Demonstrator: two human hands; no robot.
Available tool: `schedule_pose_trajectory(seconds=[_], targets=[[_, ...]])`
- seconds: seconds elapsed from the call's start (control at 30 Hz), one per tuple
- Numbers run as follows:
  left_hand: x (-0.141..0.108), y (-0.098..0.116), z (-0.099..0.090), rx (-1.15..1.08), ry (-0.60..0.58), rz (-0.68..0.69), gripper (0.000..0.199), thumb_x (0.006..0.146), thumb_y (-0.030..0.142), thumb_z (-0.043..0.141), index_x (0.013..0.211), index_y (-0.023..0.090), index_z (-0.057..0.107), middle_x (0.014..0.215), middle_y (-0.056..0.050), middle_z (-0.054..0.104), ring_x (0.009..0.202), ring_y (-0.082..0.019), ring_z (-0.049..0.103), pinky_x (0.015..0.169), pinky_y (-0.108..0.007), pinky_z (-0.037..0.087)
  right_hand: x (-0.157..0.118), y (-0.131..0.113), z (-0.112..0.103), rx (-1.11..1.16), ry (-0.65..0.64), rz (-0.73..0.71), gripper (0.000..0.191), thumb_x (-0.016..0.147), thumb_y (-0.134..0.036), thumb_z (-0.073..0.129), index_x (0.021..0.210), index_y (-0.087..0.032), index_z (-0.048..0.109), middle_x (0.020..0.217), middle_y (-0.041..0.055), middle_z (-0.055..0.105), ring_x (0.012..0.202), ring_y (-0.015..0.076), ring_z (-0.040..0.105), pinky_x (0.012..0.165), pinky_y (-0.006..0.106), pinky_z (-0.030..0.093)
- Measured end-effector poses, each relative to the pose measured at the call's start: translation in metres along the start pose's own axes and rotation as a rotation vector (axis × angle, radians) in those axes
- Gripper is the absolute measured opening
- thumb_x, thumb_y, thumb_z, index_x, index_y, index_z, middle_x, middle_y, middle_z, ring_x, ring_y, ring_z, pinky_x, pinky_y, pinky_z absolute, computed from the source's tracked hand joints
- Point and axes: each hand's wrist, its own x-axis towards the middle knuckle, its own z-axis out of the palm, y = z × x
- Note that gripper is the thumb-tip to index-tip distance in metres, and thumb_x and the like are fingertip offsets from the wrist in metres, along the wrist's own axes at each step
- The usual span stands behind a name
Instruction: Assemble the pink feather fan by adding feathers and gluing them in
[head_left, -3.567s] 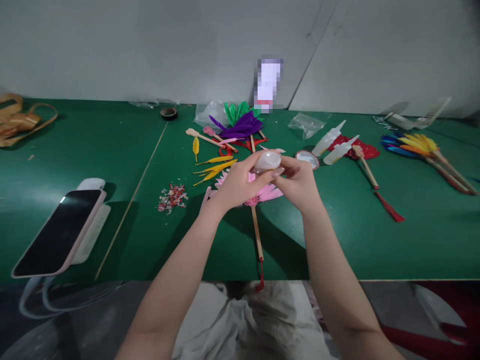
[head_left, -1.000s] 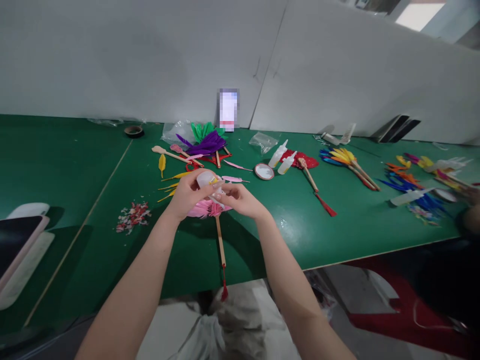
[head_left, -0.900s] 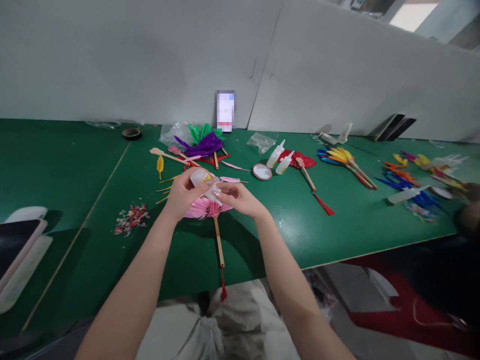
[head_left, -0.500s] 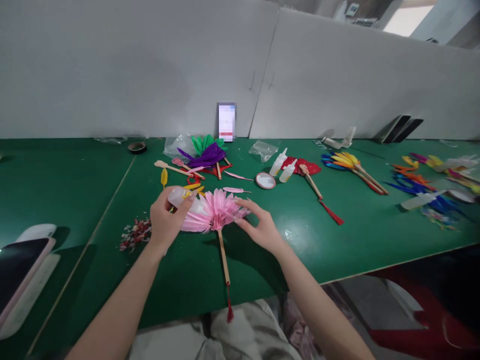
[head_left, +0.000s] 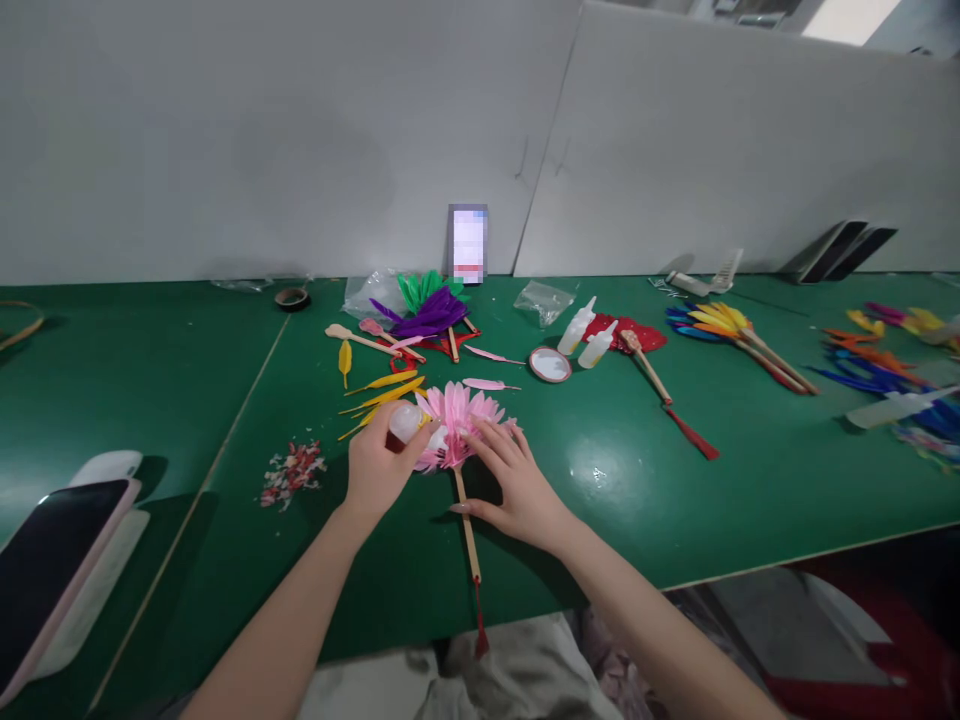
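A pink feather fan (head_left: 456,403) lies in front of me. Its wooden handle (head_left: 469,545) points toward me and ends in a red tassel (head_left: 481,638). My left hand (head_left: 375,468) is closed around a translucent glue bottle (head_left: 405,422), its tip end over the fan's left feathers; the exact tip is hard to make out. Spread across the right-hand feathers are the fingers of my right hand (head_left: 523,492), with the thumb stretched over the handle. Yellow feathers (head_left: 386,395) lie just beyond my left hand. Two loose pink feathers (head_left: 487,384) rest behind the fan.
Red and white scraps (head_left: 292,474) lie at left, near a pink-edged device (head_left: 67,560). Farther back are purple feathers (head_left: 427,315), a lit phone (head_left: 469,245), a round white dish (head_left: 550,365), two glue bottles (head_left: 598,345), a red fan (head_left: 645,335) and a multicoloured feather fan (head_left: 720,325).
My left hand has moved right with the glue bottle, closer to the fan's middle. My right hand has come off the right edge and spread over the feathers and handle. The view has shifted left.
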Motion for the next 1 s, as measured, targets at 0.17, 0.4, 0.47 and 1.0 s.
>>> schedule_pose_trajectory(seconds=[0.17,0.4,0.47,1.0], targets=[[-0.0013,-0.005,0.0053,0.011,0.042,0.025,0.026,0.075,0.042,0.063,0.085,0.018,0.058,0.079,-0.002,0.067,0.07,-0.018,0.063,0.064,-0.026,0.048,0.0001,-0.0017,0.0042,-0.098,-0.022,-0.009,0.078,0.081,-0.063,0.049,0.141,-0.017,0.03,0.15,0.0121,0.025,0.138,0.0275,0.02,0.111,0.056,0.011],[-0.0013,-0.0072,0.0064,0.038,0.026,0.062,0.026,0.075,0.043,0.065,0.084,0.019,0.059,0.078,-0.001,0.067,0.068,-0.016,0.063,0.062,-0.024,0.048,0.0045,-0.0033,0.007,-0.167,0.004,-0.035,0.082,0.079,-0.067,0.047,0.141,-0.017,0.031,0.151,0.0115,0.021,0.139,0.0266,0.016,0.112,0.053,0.011],[-0.0011,-0.0072,0.0061,0.037,0.028,0.056,0.026,0.075,0.042,0.065,0.084,0.019,0.059,0.079,-0.001,0.068,0.068,-0.016,0.063,0.063,-0.024,0.048,0.0055,-0.003,0.0082,-0.178,0.008,-0.048,0.082,0.079,-0.067,0.047,0.141,-0.017,0.032,0.151,0.0117,0.021,0.139,0.0267,0.016,0.112,0.053,0.011],[-0.0037,-0.0079,0.0081,0.054,-0.061,0.101,0.023,0.076,0.039,0.065,0.086,0.021,0.058,0.077,0.001,0.065,0.066,-0.014,0.061,0.063,-0.022,0.048,0.006,-0.0023,0.011,-0.166,0.001,-0.057,0.074,0.082,-0.062,0.047,0.139,-0.017,0.036,0.149,0.0137,0.025,0.138,0.0273,0.021,0.11,0.054,0.017]])
